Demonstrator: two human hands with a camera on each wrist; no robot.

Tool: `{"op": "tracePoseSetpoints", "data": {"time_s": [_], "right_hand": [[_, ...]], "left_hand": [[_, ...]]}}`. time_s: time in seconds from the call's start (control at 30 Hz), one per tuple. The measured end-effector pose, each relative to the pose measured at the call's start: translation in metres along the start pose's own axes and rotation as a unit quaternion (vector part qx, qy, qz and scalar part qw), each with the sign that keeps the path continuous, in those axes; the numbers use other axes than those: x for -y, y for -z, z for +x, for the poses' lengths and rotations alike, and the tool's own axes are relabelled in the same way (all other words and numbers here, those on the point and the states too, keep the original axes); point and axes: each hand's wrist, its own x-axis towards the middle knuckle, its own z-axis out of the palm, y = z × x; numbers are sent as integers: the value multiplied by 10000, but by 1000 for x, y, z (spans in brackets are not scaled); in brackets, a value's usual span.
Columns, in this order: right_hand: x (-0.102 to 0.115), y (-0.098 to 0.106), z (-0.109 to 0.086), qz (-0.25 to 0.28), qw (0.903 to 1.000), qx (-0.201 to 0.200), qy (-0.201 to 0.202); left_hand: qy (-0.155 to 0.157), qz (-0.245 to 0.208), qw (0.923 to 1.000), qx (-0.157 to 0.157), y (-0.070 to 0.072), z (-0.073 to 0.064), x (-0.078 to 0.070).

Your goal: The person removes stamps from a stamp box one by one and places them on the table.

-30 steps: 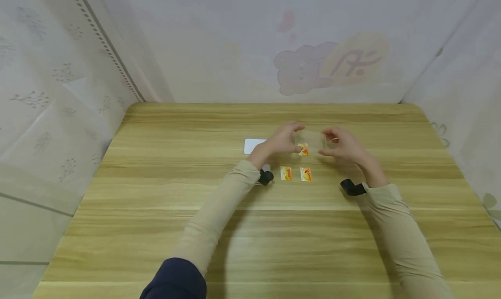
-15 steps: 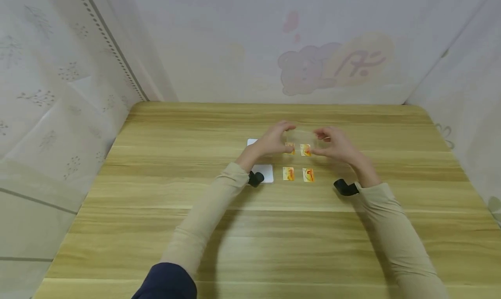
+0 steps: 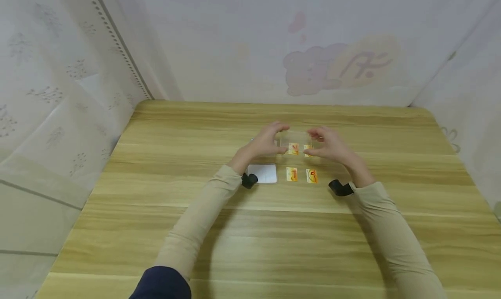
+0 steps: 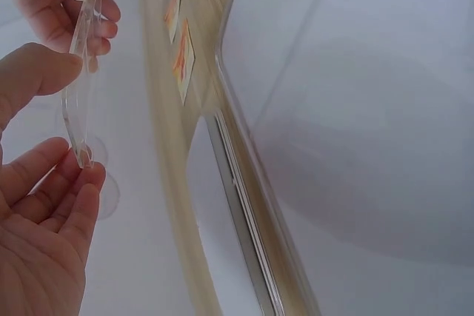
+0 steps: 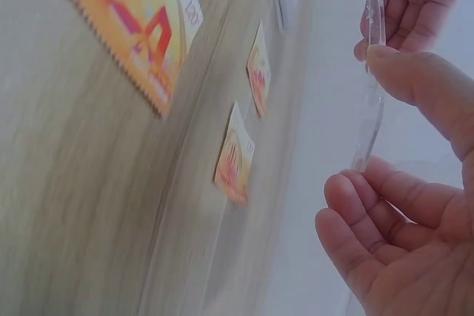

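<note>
Both hands hold a thin clear plastic lid-like piece [image 3: 296, 137] by its two sides, raised above the table. My left hand [image 3: 263, 143] pinches its left side between thumb and fingers. On the opposite side, my right hand [image 3: 330, 146] grips it the same way. The wrist views show the clear piece [image 4: 83, 90] edge-on. Orange-and-yellow postage stamps with perforated edges lie below: a near-left stamp [image 3: 291, 174], a near-right stamp [image 3: 311, 176], and a far-left stamp [image 3: 293, 148]. A far-right stamp [image 5: 235, 160] is partly covered by my right thumb in the head view.
A white flat rectangular case [image 3: 263, 173] lies left of the near stamps, partly behind the left wrist camera. Another white case [image 4: 222, 220] sits farther back, mostly hidden by my left hand in the head view. Wood-grain table [image 3: 250, 242]; patterned curtain [image 3: 219, 42] behind.
Both hands have moved left together with the clear piece, over the far stamps. More of the near white case shows from behind the left wrist. The near stamps stay in place.
</note>
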Motion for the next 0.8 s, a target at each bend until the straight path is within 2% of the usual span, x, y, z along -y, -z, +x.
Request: {"op": "tracePoseSetpoints", "data": {"time_s": [0.33,0.8], "right_hand": [[8,-8,11,-62,9998,57,165],[22,-19,23,-47,9992,291,269]], "left_hand": [[89,49,9999,-115,8,-11,6],[55,55,9997,-239,19,-26,18]]}}
